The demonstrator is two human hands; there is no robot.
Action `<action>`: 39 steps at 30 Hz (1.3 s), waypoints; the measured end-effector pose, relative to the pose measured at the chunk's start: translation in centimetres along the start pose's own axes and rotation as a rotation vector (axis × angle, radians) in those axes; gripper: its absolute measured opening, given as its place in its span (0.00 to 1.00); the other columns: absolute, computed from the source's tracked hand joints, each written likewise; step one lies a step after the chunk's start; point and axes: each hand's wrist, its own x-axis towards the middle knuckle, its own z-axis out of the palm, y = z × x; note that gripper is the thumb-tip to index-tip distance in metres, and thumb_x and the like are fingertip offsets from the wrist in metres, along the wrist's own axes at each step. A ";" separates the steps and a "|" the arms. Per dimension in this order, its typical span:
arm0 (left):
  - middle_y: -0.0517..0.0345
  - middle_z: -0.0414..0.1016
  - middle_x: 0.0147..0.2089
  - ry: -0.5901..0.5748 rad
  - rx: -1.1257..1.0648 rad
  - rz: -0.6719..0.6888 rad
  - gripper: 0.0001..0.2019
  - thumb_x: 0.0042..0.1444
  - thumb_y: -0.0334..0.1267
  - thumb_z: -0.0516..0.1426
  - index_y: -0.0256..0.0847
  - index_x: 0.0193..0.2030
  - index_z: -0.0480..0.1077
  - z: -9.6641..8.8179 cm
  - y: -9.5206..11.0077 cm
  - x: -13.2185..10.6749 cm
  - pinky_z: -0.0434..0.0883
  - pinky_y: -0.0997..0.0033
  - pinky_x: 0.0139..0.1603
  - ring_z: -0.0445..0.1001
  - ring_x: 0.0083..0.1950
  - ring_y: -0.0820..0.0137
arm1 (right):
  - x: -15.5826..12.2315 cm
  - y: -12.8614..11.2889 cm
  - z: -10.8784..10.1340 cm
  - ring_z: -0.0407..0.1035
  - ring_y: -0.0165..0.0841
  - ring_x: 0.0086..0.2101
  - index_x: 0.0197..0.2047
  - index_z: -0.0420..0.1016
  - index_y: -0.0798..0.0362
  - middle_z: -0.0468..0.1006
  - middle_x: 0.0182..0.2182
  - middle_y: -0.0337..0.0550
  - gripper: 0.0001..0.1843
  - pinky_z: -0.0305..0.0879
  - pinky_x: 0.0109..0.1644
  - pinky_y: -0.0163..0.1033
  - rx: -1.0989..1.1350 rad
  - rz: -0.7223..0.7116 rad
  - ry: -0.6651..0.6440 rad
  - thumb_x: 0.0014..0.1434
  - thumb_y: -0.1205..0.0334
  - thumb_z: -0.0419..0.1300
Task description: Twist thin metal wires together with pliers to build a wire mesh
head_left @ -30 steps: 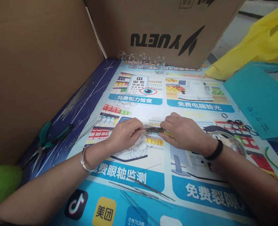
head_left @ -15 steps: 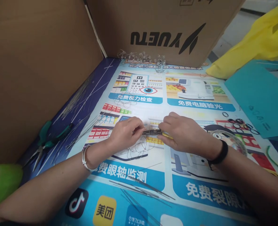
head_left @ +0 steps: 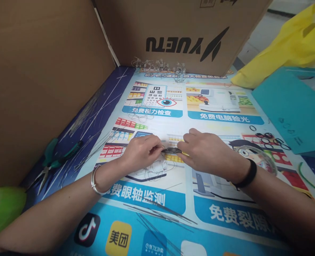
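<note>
My right hand (head_left: pixel 200 149) is closed around the handles of small pliers (head_left: pixel 172 150). Their dark jaws point left, and a bit of yellow handle shows beneath the fingers. My left hand (head_left: pixel 143 151) pinches thin wire (head_left: pixel 163 147) right at the tip of the jaws. Loops of fine wire (head_left: pixel 157 167) hang below the pinch, over the printed poster sheet (head_left: pixel 190 170). Whether the jaws bite on the wire is too small to tell.
Green-handled pliers (head_left: pixel 48 163) and loose straight wires (head_left: pixel 86 110) lie at left. More cut wires (head_left: pixel 157 213) lie in front. Beaded wire pieces (head_left: pixel 160 65) sit by the cardboard box (head_left: pixel 184 21). Black rings (head_left: pixel 269 139), a clear round dish (head_left: pixel 272 161) and a teal bag (head_left: pixel 288 110) are at right.
The view has shifted slightly. The pliers have turned a little in my right hand, with less yellow handle showing. My left hand keeps its pinch on the wire.
</note>
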 end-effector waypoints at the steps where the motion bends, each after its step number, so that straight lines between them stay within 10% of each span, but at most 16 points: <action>1: 0.62 0.68 0.25 -0.023 -0.042 -0.002 0.04 0.55 0.32 0.54 0.38 0.29 0.66 -0.2 -0.1 0.1 0.61 0.77 0.26 0.65 0.26 0.77 | 0.0 0.2 0.2 0.62 0.37 0.36 0.32 0.70 0.52 0.72 0.30 0.46 0.12 0.44 0.28 0.37 0.014 0.002 -0.006 0.60 0.55 0.51; 11: 0.55 0.68 0.43 -0.167 -0.111 -0.036 0.03 0.53 0.30 0.57 0.39 0.35 0.70 -1.2 -1.2 0.3 0.66 0.65 0.48 0.66 0.48 0.67 | -0.2 2.1 1.6 0.61 0.34 0.35 0.33 0.71 0.52 0.72 0.29 0.43 0.13 0.48 0.32 0.36 0.080 0.018 0.022 0.61 0.54 0.51; 39: 0.54 0.69 0.37 -0.143 -0.010 -0.002 0.03 0.55 0.35 0.56 0.38 0.35 0.68 -1.1 -0.6 0.3 0.67 0.65 0.41 0.66 0.41 0.67 | 0.1 1.7 1.5 0.62 0.33 0.35 0.31 0.70 0.53 0.72 0.29 0.43 0.12 0.49 0.31 0.36 0.057 -0.007 0.046 0.60 0.56 0.52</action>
